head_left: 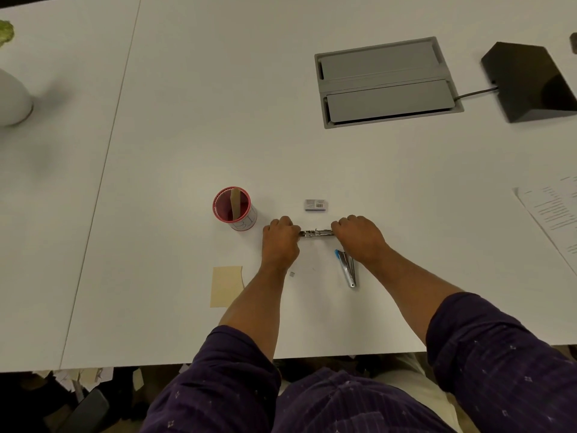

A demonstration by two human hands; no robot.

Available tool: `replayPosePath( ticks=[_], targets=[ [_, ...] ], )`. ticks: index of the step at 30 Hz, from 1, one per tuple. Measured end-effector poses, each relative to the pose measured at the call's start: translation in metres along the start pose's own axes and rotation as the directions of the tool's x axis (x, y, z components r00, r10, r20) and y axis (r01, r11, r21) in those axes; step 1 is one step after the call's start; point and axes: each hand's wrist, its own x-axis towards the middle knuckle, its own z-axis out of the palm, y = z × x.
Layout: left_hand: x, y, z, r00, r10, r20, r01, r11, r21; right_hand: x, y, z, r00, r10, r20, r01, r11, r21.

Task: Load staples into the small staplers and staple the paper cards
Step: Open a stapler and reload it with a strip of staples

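The head view looks steeply down over the white table from above.

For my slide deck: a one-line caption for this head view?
Both hands hold a small stapler open beside a staple box.

- The bench is plain white.
- The cup is red at the rim and inside, white outside with blue scribbles.
- The paper card is pale tan.
- The stapler lying loose is silver with a blue tip.
- The staple box is grey with a barcode.
- The sleeves are dark purple with small pale diamond marks.
- The hatch is grey.
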Motion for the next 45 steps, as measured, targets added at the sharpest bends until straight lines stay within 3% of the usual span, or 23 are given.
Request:
replayPosePath(
  ticks=[4,8,10,12,15,21,33,38,41,45],
  targets=[
    [-0.016,0.001,-0.001,0.997,-0.036,-0.073,0.028,0.994,-0.11,-0.004,0.0,0.0,0.989,0.072,-0.128,-0.062,0.995,0.077],
    [-0.036,-0.005,-0.002,0.998,-0.039,-0.041,0.031,0.985,-0.171,-0.008,-0.013,-0.005,0.944,-0.09,-0.316,0.123,0.988,0.089],
    [-0.045,-0.009,-0.002,0.999,-0.033,0.025,0.037,0.977,-0.212,-0.007,-0.025,-0.004,0.93,-0.158,-0.332,0.2,0.975,0.094],
    [-0.055,-0.012,-0.001,0.995,-0.022,0.098,0.045,0.971,-0.233,-0.006,-0.037,-0.002,0.935,-0.185,-0.302,0.243,0.956,0.166],
    [-0.068,-0.016,0.002,0.984,-0.026,0.176,0.07,0.966,-0.251,-0.005,-0.056,0.001,0.974,-0.18,-0.138,0.212,0.939,0.269],
    [-0.08,-0.017,0.011,0.974,-0.095,0.205,0.149,0.952,-0.268,-0.007,-0.084,0.009,0.985,-0.167,0.03,0.148,0.929,0.339],
    [-0.079,-0.002,0.018,0.979,-0.152,0.139,0.187,0.936,-0.297,-0.009,-0.099,0.016,0.991,-0.086,0.099,0.033,0.894,0.448],
    [-0.078,-0.004,0.02,0.976,-0.169,0.139,0.206,0.923,-0.325,-0.005,-0.103,0.013,0.992,-0.018,0.127,-0.059,0.815,0.577],
    [-0.076,-0.01,0.02,0.958,-0.245,0.146,0.285,0.846,-0.451,-0.002,-0.102,0.009,0.992,0.04,0.117,-0.11,0.721,0.684],
    [-0.072,-0.018,0.009,0.916,-0.381,0.129,0.349,0.593,-0.726,0.006,-0.1,0.001,0.989,0.138,0.052,-0.123,0.577,0.808]
  ],
)
